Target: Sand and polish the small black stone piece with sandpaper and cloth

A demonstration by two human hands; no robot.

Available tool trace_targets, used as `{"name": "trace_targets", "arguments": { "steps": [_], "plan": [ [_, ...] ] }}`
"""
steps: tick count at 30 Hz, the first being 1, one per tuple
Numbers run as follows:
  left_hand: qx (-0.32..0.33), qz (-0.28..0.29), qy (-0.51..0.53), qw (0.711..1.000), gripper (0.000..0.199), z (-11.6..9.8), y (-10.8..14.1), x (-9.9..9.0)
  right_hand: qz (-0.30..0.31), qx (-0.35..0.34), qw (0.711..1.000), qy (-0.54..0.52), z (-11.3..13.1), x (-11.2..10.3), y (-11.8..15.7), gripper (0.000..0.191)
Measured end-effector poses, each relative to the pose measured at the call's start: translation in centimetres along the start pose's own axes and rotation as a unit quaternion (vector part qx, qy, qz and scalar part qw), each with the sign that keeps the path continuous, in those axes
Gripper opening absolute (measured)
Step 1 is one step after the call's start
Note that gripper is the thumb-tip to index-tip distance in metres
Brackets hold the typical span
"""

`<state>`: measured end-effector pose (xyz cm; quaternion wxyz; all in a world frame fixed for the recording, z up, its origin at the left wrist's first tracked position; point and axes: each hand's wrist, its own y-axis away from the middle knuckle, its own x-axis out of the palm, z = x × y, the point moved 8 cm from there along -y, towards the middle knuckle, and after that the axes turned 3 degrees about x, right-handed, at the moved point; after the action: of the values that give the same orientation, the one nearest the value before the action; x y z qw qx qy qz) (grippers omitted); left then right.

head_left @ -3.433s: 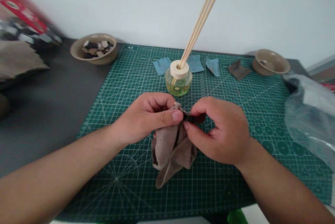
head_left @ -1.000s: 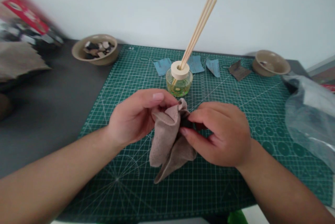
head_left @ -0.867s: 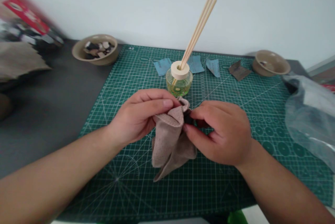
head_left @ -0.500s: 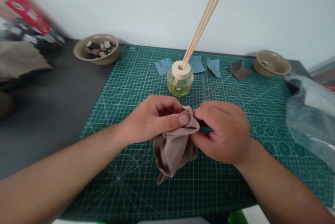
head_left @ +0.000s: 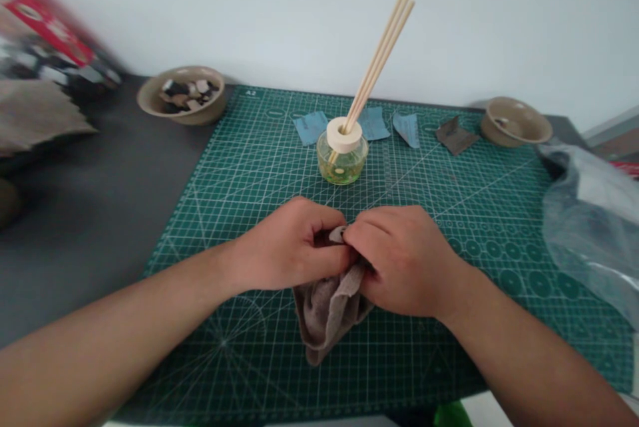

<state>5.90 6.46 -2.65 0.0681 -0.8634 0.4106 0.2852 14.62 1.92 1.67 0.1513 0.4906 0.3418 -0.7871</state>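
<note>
A brown-grey cloth (head_left: pixel 327 314) hangs bunched between my two hands, above the near middle of the green cutting mat (head_left: pixel 239 207). My left hand (head_left: pixel 294 247) is closed on its upper left part, the thumb lying across the fabric. From the other side, my right hand (head_left: pixel 402 261) pinches the gathered top, its fingers touching those of the left. A light tip of the fabric pokes out between the fingers. Whatever the folds may wrap is hidden. Just beyond the hands stands a glass reed diffuser (head_left: pixel 343 157) with a wooden collar and pale sticks.
Blue paper pieces (head_left: pixel 310 128) and a brown folded scrap (head_left: pixel 456 136) lie along the mat's far edge. One bowl (head_left: pixel 182 96) with dark and light chunks stands back left, another bowl (head_left: pixel 516 122) back right. A clear plastic bag (head_left: pixel 589 214) covers the mat's right side.
Both hands have come lower and closer together. The right hand has shifted left over the top of the cloth, hiding more of it; the grip stays closed on both sides.
</note>
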Motion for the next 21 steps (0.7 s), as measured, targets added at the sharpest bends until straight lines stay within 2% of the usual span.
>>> {"name": "trace_targets", "arguments": {
  "steps": [4,9,15,21],
  "plan": [
    [-0.004,0.002,0.021,1.0,0.022,0.2,-0.1,0.0,-0.015,0.002,1.0,-0.005,0.1,-0.2,0.0,0.006],
    [0.001,0.017,0.098,0.995,0.026,0.2,-0.1,-0.2,-0.066,0.021,0.997,-0.033,-0.1,-1.2,0.0,0.007],
    [0.018,-0.013,0.15,0.988,0.027,0.4,0.2,-1.1,-0.134,0.027,0.988,-0.072,-0.3,-2.7,0.2,0.0],
    [0.037,-0.028,0.183,0.982,0.028,0.5,0.3,-1.2,-0.151,0.024,0.985,-0.085,-0.2,-3.3,0.4,0.003]
  ]
}}
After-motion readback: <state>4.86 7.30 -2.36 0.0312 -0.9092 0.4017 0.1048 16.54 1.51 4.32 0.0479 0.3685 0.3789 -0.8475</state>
